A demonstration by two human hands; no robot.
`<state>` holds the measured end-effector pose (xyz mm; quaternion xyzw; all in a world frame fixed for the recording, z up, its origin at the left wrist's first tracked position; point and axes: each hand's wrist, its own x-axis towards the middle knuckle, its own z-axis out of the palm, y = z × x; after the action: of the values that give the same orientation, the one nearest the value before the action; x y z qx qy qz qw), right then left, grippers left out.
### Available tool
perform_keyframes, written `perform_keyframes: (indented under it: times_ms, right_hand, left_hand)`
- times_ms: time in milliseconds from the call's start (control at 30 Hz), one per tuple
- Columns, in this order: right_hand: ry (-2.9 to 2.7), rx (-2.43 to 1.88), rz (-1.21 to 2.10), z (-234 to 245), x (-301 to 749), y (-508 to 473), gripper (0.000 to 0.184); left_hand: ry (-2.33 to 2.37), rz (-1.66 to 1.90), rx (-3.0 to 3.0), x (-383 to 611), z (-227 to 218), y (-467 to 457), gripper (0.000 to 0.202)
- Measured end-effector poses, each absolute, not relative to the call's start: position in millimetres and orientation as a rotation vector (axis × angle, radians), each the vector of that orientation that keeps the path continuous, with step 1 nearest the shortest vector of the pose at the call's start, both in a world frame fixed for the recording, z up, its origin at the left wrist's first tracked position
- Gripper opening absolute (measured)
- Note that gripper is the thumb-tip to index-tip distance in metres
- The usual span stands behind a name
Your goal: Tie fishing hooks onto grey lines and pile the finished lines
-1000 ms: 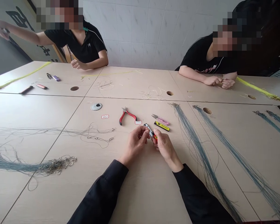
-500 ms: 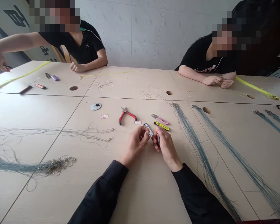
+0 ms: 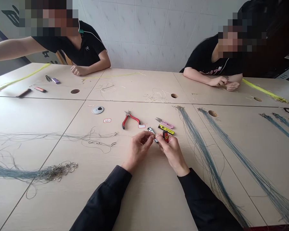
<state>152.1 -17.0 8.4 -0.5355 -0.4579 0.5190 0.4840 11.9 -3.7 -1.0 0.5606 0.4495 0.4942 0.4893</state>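
On the table, fingers pinching silver clip and red case, red pliers beyond

Fig.: pale laminate table, joined panels, round holes. On it: red-handled pliers, pink snips, yellow box cutter, long blue-grey line bundles, probably fishing leaders.

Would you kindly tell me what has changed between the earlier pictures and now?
The right hand has moved the small red-and-black object up and rightward, apart from the slim silver-and-black tool, which the left hand still holds. A co-worker's outstretched arm has swung left. The red-handled pliers and pink snips lie where they were.
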Motion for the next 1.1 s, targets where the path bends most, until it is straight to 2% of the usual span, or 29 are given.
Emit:
perform_keyframes:
  times_ms: [433, 633, 700, 1100]
  right_hand:
    - [-1.02, -1.261, 1.372, 9.6, 150.7, -16.1, 0.038]
    - [-1.03, -1.301, 1.442, 19.3, 150.7, -19.0, 0.061]
    - [-1.029, -1.355, 1.478, 21.0, 150.4, -19.0, 0.064]
    - [-1.08, -1.393, 1.482, 10.5, 147.3, -15.9, 0.048]
  left_hand:
    - [1.081, 1.172, 1.304, 11.2, 1.9, -3.1, 0.029]
    - [1.012, 1.173, 1.254, 11.1, 1.4, -2.2, 0.033]
    - [1.0, 1.17, 1.244, 11.2, 1.2, -2.1, 0.034]
    - [1.001, 1.112, 1.341, 10.5, -0.6, -5.3, 0.034]
